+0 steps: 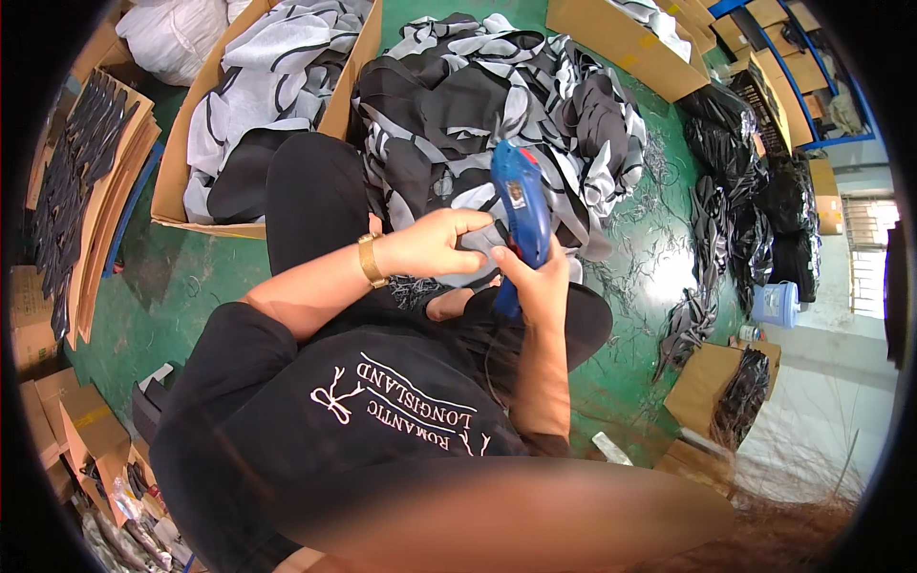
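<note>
My right hand (537,279) is wrapped round blue electric scissors (527,212), a handheld power tool with a red part near its far end. The cutting tip is hard to make out against the cloth behind it. Between the thumb and fingers of my left hand (441,244) is pinched a grey fabric piece (487,237), close beside the tool's body. My right thumb reaches to the edge of this piece. In front of both hands lies a large heap of black and grey fabric pieces (430,95) on the floor.
A cardboard box (174,186) of similar fabric stands at the left, another box (621,48) at the far right. Thin offcuts litter the green floor (635,286). Black plastic bags (798,205) and a pale blue bucket (776,304) are to the right. Dark pieces lie on stacked cardboard (119,181) at left.
</note>
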`<move>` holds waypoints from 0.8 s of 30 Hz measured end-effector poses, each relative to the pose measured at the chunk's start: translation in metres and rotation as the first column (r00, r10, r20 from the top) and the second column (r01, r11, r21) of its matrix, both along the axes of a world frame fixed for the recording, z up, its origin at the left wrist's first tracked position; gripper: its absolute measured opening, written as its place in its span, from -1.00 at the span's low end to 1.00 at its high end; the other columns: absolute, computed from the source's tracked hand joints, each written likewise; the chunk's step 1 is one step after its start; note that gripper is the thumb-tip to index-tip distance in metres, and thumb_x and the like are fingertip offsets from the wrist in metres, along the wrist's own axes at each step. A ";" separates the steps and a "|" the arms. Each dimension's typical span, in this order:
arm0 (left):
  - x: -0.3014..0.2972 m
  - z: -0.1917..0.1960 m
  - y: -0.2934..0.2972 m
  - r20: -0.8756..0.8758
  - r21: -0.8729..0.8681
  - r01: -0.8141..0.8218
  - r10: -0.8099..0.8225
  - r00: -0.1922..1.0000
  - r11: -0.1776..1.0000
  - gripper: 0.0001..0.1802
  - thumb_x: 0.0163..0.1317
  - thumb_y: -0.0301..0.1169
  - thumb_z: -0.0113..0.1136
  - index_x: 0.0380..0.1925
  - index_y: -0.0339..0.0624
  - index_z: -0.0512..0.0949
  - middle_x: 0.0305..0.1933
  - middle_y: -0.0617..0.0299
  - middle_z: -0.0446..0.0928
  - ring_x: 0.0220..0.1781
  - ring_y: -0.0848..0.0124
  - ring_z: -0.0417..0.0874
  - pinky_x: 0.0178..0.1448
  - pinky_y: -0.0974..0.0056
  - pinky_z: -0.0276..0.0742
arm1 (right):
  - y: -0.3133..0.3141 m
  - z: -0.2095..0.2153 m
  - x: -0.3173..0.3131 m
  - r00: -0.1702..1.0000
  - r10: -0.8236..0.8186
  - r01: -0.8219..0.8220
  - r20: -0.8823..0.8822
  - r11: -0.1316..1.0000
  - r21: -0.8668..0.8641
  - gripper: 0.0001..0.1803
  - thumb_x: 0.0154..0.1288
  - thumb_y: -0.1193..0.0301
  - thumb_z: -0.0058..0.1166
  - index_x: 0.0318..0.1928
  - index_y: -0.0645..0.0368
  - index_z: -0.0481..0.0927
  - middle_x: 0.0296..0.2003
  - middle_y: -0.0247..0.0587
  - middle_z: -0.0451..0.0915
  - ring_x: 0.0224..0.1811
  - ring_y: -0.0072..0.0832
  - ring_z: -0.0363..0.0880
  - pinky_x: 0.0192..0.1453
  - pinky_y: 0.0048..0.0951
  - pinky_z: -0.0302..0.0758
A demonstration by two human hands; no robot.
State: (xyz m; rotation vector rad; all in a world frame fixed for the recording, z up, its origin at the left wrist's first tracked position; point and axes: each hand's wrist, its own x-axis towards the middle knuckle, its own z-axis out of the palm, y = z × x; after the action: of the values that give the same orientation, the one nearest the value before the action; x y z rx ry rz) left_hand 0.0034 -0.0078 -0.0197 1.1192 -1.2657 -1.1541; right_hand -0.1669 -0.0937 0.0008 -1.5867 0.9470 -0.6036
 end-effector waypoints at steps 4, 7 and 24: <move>-0.020 -0.010 0.002 -0.622 0.330 -0.045 0.253 0.741 0.943 -0.79 0.18 -0.29 0.26 -0.31 -0.12 0.47 -0.41 0.32 0.42 -0.34 0.61 0.39 -0.24 0.44 0.31 | 0.005 -0.001 0.008 0.995 -0.054 0.050 0.080 0.998 0.049 -0.61 -0.11 0.55 0.28 -0.16 0.28 0.54 -0.35 -0.33 0.56 -0.36 -0.63 0.49 -0.23 -0.57 0.43; 0.005 -0.017 0.000 -0.946 0.216 0.288 0.126 0.299 0.933 -0.78 0.25 -0.20 0.19 -0.27 -0.06 0.47 -0.34 0.27 0.53 -0.36 0.43 0.54 -0.23 0.40 0.41 | 0.008 0.005 0.005 0.992 -0.028 0.010 0.121 0.989 0.150 -0.56 -0.11 0.61 0.22 -0.10 0.29 0.53 -0.34 -0.33 0.55 -0.35 -0.63 0.48 -0.22 -0.60 0.41; 0.009 -0.006 -0.015 -0.728 0.311 -0.274 0.413 0.547 0.910 -0.75 0.18 -0.43 0.26 -0.12 -0.16 0.55 -0.16 0.32 0.60 -0.15 0.51 0.61 -0.14 0.41 0.52 | 0.015 -0.005 -0.038 0.986 -0.106 0.072 0.127 0.966 0.249 -0.69 0.00 0.59 0.14 -0.17 0.33 0.52 -0.43 -0.32 0.52 -0.40 -0.55 0.52 -0.22 -0.53 0.47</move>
State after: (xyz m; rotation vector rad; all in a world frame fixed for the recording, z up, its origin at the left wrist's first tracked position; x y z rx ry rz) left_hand 0.0129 -0.0233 -0.0255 0.7574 -0.2334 -1.2369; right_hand -0.2052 -0.0790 -0.0041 -1.2723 0.9523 -0.6275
